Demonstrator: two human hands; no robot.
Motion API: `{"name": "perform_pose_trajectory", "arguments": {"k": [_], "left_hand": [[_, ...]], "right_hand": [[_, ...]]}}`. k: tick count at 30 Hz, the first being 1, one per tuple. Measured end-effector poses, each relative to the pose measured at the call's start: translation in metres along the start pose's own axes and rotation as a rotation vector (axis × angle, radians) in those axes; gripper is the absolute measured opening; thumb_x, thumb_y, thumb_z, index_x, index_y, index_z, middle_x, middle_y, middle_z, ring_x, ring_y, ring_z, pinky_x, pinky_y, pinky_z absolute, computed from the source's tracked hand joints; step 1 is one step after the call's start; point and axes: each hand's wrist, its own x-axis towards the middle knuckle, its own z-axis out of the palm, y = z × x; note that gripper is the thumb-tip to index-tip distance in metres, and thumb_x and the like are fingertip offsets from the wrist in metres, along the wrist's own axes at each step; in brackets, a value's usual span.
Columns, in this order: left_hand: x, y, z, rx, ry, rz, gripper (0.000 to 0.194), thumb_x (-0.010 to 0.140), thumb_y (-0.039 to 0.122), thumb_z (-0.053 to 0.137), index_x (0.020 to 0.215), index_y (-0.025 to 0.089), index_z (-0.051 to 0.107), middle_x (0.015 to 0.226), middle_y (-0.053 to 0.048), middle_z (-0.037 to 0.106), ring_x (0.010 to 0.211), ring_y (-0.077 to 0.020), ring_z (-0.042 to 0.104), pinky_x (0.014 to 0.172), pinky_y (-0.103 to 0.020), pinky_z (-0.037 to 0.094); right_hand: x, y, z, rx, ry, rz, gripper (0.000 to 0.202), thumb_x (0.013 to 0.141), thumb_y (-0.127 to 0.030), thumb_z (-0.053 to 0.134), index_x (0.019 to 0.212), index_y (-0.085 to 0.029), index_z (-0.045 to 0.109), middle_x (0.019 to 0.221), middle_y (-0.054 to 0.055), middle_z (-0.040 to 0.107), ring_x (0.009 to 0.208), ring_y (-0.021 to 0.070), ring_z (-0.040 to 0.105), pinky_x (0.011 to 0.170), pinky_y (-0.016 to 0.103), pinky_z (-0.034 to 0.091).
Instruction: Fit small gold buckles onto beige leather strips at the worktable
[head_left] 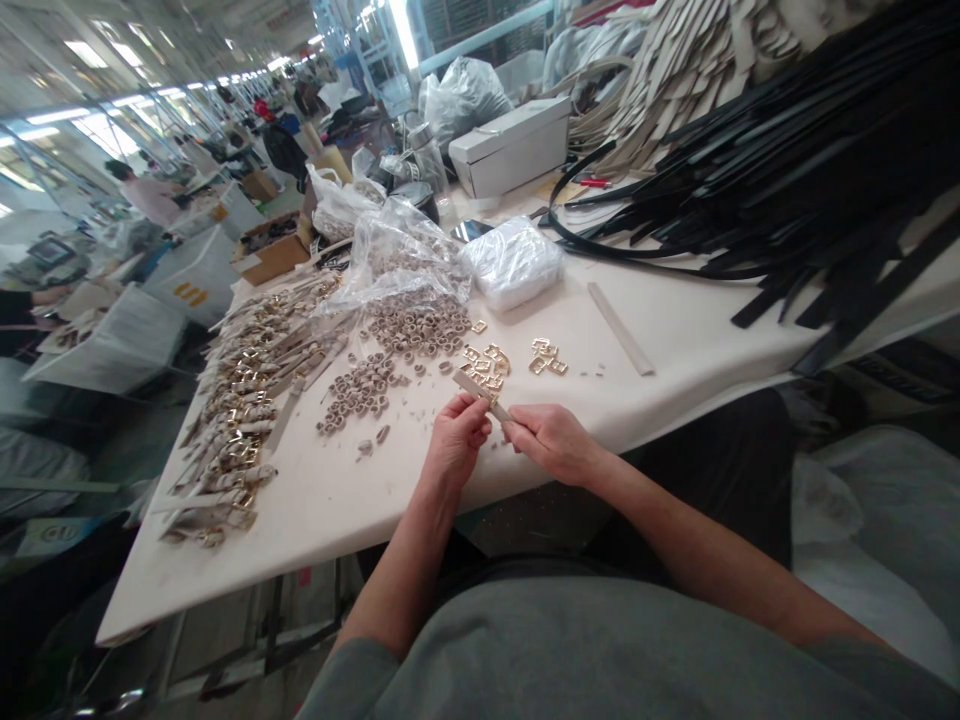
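My left hand [461, 432] and my right hand [551, 440] meet above the table's front edge. Between them they grip a short beige strap [472, 385], its flat end pointing up and left past my left fingers. The fingers of both are closed on it; whether a buckle sits on the strap there I cannot make out. Just beyond my hands lies a cluster of gold buckles [487, 362], with a smaller group of gold buckles [547, 357] to its right. Small beige loops [360, 390] are heaped to the left of my left hand.
Finished-looking straps with buckles [240, 420] cover the table's left side. A loose strap [619, 330] lies at right. Behind stand a plastic-wrapped packet [514, 262], a plastic bag [405, 250] and a white box [510, 147]. Black straps [787, 170] overhang the right edge. People work farther off.
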Motion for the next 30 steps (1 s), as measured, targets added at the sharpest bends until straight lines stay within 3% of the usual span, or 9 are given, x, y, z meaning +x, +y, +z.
{"name": "perform_pose_trajectory", "arguments": {"k": [5, 8, 13, 19, 23, 27, 30], "left_hand": [[0.001, -0.001, -0.001, 0.004, -0.013, -0.017, 0.040, 0.048, 0.033, 0.093, 0.072, 0.015, 0.065, 0.064, 0.005, 0.058, 0.049, -0.0020, 0.046, 0.044, -0.014, 0.029], [-0.001, -0.004, -0.004, 0.098, -0.020, 0.018, 0.034, 0.054, 0.034, 0.089, 0.075, 0.016, 0.068, 0.069, 0.002, 0.064, 0.056, -0.0060, 0.052, 0.049, -0.017, 0.033], [-0.003, -0.010, -0.009, 0.350, 0.029, 0.270, 0.020, 0.071, 0.035, 0.080, 0.074, 0.018, 0.070, 0.070, 0.001, 0.065, 0.062, -0.0089, 0.051, 0.060, -0.021, 0.042], [-0.007, -0.011, -0.003, 0.424, 0.132, 0.447, 0.021, 0.070, 0.033, 0.082, 0.077, 0.020, 0.067, 0.069, 0.002, 0.065, 0.061, -0.0119, 0.056, 0.059, -0.023, 0.044], [-0.017, -0.012, -0.002, 0.518, 0.072, 0.578, 0.022, 0.076, 0.041, 0.079, 0.084, 0.022, 0.073, 0.081, -0.003, 0.067, 0.070, -0.0147, 0.061, 0.067, -0.027, 0.049], [-0.020, -0.010, -0.008, 0.347, -0.076, 0.452, 0.046, 0.088, 0.061, 0.057, 0.094, 0.020, 0.077, 0.086, -0.007, 0.069, 0.068, -0.0151, 0.060, 0.062, -0.028, 0.048], [-0.017, -0.005, -0.014, 0.200, -0.167, 0.237, 0.046, 0.083, 0.061, 0.064, 0.094, 0.018, 0.076, 0.069, -0.005, 0.065, 0.062, -0.0133, 0.056, 0.060, -0.026, 0.046]], "right_hand": [[-0.001, 0.001, 0.003, -0.067, 0.047, 0.000, 0.029, 0.094, -0.032, 0.045, 0.068, -0.021, 0.047, 0.061, 0.001, 0.054, 0.058, 0.0138, 0.047, 0.059, 0.029, 0.030], [-0.001, -0.001, 0.005, -0.051, 0.104, 0.015, 0.026, 0.095, -0.033, 0.046, 0.071, -0.021, 0.048, 0.065, 0.001, 0.056, 0.060, 0.0142, 0.047, 0.059, 0.029, 0.031], [0.000, -0.005, 0.006, 0.030, 0.131, 0.058, 0.030, 0.097, -0.038, 0.048, 0.072, -0.022, 0.050, 0.062, 0.000, 0.056, 0.058, 0.0135, 0.048, 0.058, 0.027, 0.032], [0.003, -0.004, 0.006, 0.000, 0.210, 0.075, 0.037, 0.092, -0.035, 0.050, 0.059, -0.021, 0.041, 0.055, -0.002, 0.047, 0.053, 0.0111, 0.039, 0.055, 0.027, 0.028], [0.004, -0.003, 0.003, 0.051, 0.231, 0.095, 0.039, 0.092, -0.039, 0.051, 0.059, -0.020, 0.043, 0.053, -0.003, 0.044, 0.053, 0.0107, 0.039, 0.054, 0.026, 0.028], [0.005, -0.002, -0.002, 0.103, 0.225, 0.085, 0.041, 0.091, -0.042, 0.052, 0.058, -0.020, 0.044, 0.052, -0.004, 0.041, 0.052, 0.0101, 0.037, 0.053, 0.026, 0.028], [0.004, -0.002, -0.005, 0.160, 0.187, 0.079, 0.043, 0.091, -0.045, 0.053, 0.057, -0.020, 0.043, 0.051, -0.004, 0.041, 0.051, 0.0098, 0.036, 0.051, 0.025, 0.027]]}}
